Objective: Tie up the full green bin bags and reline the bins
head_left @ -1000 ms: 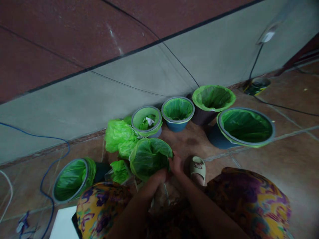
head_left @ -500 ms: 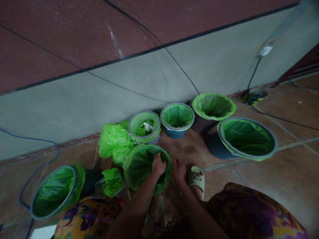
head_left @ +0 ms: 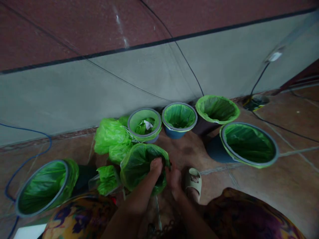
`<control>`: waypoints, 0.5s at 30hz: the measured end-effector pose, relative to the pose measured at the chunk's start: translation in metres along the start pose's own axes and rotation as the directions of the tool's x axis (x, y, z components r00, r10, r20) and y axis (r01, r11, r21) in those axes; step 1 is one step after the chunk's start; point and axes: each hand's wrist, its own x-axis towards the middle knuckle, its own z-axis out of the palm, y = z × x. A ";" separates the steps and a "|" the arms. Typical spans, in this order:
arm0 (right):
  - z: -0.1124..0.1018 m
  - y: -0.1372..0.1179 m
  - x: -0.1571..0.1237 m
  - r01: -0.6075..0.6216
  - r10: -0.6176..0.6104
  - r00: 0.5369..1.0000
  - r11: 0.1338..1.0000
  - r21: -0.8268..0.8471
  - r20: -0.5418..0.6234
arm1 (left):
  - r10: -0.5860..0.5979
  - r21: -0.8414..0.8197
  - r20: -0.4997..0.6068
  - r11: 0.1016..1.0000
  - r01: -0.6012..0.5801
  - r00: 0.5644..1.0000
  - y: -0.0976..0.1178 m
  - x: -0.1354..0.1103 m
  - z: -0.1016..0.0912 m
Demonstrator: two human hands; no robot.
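A bin lined with a green bin liner (head_left: 136,166) stands between my feet, its liner folded out over the rim. My left hand (head_left: 156,166) reaches inside the mouth with curled fingers, closed on the liner by the right side of the rim. Against the outside of that same edge, my right hand (head_left: 173,176) pinches the liner. The two hands are close together, and their fingertips are partly hidden. Left of this bin sits a container holding folded green bags (head_left: 107,179); behind it lie puffed green bags (head_left: 111,136).
Other lined bins stand around: a grey-rimmed one with scraps (head_left: 132,131), a blue one (head_left: 174,133), a dark one (head_left: 203,126), a large one at right (head_left: 215,149) and a tilted one at left (head_left: 66,179). A blue cable (head_left: 27,159) crosses the floor. A slipper (head_left: 193,179) is beside my right hand.
My right hand has moved up and left onto the bin's edge. My left hand, more open before, has closed and shifted slightly down beside it. The camera view has tilted slightly.
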 end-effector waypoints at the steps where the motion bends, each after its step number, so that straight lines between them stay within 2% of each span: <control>1: 0.000 0.001 -0.002 0.012 -0.012 1.000 0.999 -0.037 0.013 | -0.001 -0.008 0.000 1.000 0.001 1.000 0.000 0.000 -0.001; 6: -0.005 0.000 -0.007 -0.025 0.034 0.997 0.989 -0.143 0.066 | 0.020 -0.060 0.002 0.998 -0.020 1.000 0.003 -0.007 -0.008; 9: -0.011 -0.010 0.000 -0.075 0.078 0.997 0.969 -0.237 0.001 | 0.029 -0.081 -0.019 0.996 -0.030 0.999 -0.001 -0.015 -0.014; 12: -0.014 -0.024 0.018 0.024 -0.054 0.993 0.962 -0.271 -0.103 | -0.031 -0.131 -0.101 0.991 0.017 0.994 -0.015 -0.024 -0.021; 15: -0.009 -0.038 0.043 0.188 -0.212 0.976 0.939 -0.287 -0.054 | -0.211 -0.287 -0.164 0.945 0.158 0.964 -0.036 -0.027 -0.025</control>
